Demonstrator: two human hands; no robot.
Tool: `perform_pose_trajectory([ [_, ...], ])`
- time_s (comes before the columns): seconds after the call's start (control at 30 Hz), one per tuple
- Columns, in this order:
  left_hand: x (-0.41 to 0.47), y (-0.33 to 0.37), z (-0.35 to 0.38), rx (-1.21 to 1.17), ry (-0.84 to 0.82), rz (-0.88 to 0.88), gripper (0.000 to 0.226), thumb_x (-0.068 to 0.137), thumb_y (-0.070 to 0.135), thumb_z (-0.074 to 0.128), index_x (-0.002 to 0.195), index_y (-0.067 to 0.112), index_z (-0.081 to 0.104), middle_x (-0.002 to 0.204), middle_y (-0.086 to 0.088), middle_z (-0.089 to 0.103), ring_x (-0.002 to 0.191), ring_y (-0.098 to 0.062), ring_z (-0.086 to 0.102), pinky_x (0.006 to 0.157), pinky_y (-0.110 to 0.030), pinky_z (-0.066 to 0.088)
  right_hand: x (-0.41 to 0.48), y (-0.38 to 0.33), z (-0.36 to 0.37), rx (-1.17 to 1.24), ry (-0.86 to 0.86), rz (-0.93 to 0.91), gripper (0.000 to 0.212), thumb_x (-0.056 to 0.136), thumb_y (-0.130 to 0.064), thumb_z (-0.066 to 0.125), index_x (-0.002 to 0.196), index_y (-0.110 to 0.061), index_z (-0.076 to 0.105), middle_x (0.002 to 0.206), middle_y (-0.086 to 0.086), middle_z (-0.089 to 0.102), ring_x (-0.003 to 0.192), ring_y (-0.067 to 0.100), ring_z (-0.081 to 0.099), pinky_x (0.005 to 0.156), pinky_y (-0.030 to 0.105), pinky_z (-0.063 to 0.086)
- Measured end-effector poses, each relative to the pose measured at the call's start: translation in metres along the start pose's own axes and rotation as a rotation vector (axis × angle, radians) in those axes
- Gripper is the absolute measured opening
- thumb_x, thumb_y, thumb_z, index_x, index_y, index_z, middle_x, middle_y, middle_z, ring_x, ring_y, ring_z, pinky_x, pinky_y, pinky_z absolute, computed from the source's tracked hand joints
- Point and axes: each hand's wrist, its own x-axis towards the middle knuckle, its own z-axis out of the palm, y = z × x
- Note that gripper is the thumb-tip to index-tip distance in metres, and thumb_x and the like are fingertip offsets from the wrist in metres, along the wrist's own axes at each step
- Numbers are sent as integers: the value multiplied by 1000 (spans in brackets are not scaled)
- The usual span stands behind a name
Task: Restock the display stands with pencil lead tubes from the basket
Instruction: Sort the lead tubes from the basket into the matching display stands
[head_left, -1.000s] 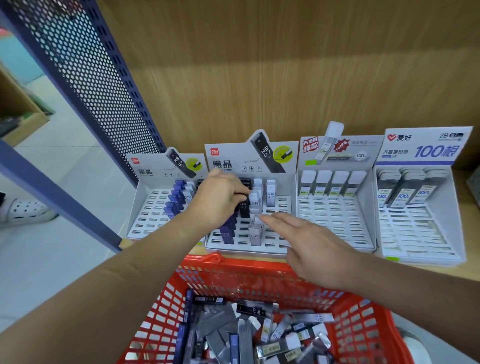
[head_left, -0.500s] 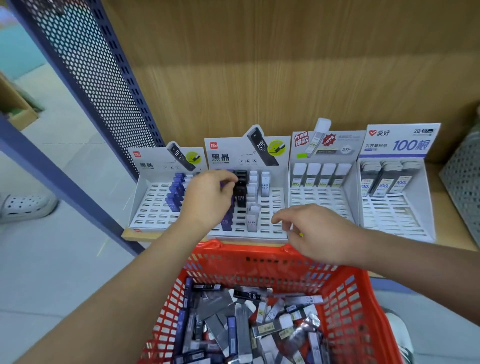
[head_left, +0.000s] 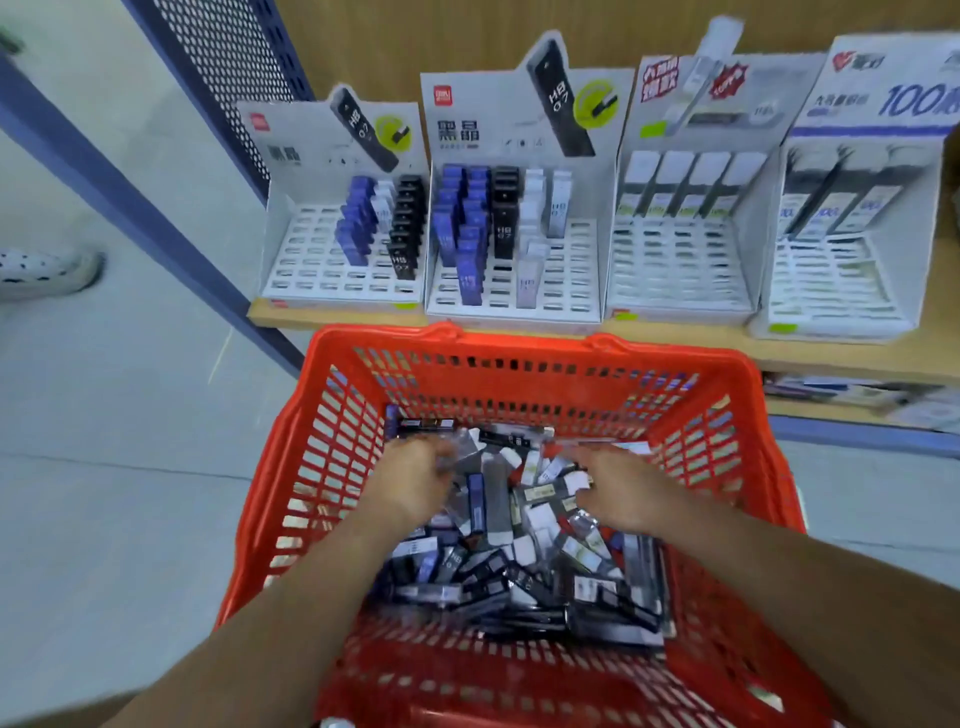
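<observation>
Our left hand (head_left: 410, 480) and right hand (head_left: 621, 493) reach into the red plastic lattice basket (head_left: 322, 467), lying on its loose heap of slim, flat lead tubes (head_left: 493, 519). Blur hides whether either grips one. White slotted cardboard stands (head_left: 566, 291) on the wooden shelf (head_left: 779, 353) hold upright blue, black and white tubes.

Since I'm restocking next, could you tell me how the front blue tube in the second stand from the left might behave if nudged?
The blue tube stands tall and narrow in its stand, so a nudge would probably tilt it. Flat sides suggest it won't roll. It looks rigid.
</observation>
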Motion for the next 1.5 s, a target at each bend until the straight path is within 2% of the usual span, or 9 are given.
perform_pose_trajectory([
  [0.13, 8, -28, 45, 137, -79, -56, 66, 87, 35, 65, 143, 17, 35, 147, -7, 34, 132, -32, 34, 107, -37, 31, 27, 18, 47, 27, 35, 85, 79, 96, -31, 58, 158, -18, 10, 161, 10, 19, 144, 29, 27, 109, 36, 37],
  [0.33, 30, -53, 81, 268, -114, -81, 105, 82, 47, 67, 151, 24, -8, 160, -2, -8, 147, -27, -3, 119, -49, 10, 53, 15, 87, -112, -37, 59, 103, 91, -46, 63, 155, -27, -15, 164, 2, -21, 152, 24, -11, 119, 56, 13],
  [0.57, 48, -55, 92, 447, -56, -28, 103, 78, 51, 70, 148, 30, -2, 137, -5, 34, 129, -26, 30, 109, -58, 17, 52, 9, 120, -157, 47, 20, 75, 94, -47, 54, 153, -33, 9, 147, 0, 34, 130, 27, 35, 101, 47, 35],
  [0.83, 26, -52, 87, 570, -93, 131, 65, 82, 12, 59, 138, 24, 30, 114, 0, 64, 103, -23, 62, 97, -36, 32, 53, 16, 132, 47, 88, 15, 61, 96, -16, 58, 147, -31, 29, 139, 2, 44, 121, 28, 43, 98, 37, 42],
  [1.07, 20, -46, 51, 140, 54, 36, 28, 86, 3, 48, 111, 14, 43, 89, -13, 66, 76, -35, 64, 66, -41, 51, 49, 17, 105, 351, 272, 199, 36, 96, -11, 57, 130, -10, 49, 116, 14, 59, 102, 33, 61, 82, 38, 51],
  [1.2, 5, -15, 21, -149, 37, 36, 7, 96, 11, 46, 101, 13, 41, 72, -5, 54, 70, -32, 59, 58, -37, 43, 42, 1, 73, 1071, 254, 342, 21, 95, -11, 59, 115, -15, 53, 86, 13, 64, 67, 23, 57, 59, 38, 46],
  [1.3, -13, 18, 1, -591, -77, -115, 16, 102, 26, 41, 108, 16, 52, 84, -3, 61, 72, -20, 58, 62, -29, 48, 27, -22, 46, 1541, 153, 295, 38, 89, -22, 72, 120, -9, 53, 67, 3, 52, 50, 13, 44, 45, 26, 38],
  [1.4, -38, 44, -7, -1195, -365, -289, 17, 101, 21, 45, 104, 6, 51, 66, -6, 54, 54, -19, 51, 52, -30, 47, 7, -46, 16, 1746, 25, 147, 53, 75, -34, 82, 118, -9, 62, 80, 5, 66, 61, 17, 58, 59, 34, 51],
  [1.5, -61, 59, -12, -1308, -589, -189, 19, 101, 23, 41, 92, 11, 52, 59, -4, 45, 51, -15, 43, 51, -27, 42, -18, -56, 0, 1840, -15, 17, 32, 75, -21, 78, 103, -9, 70, 97, 12, 74, 79, 25, 70, 82, 43, 56],
])
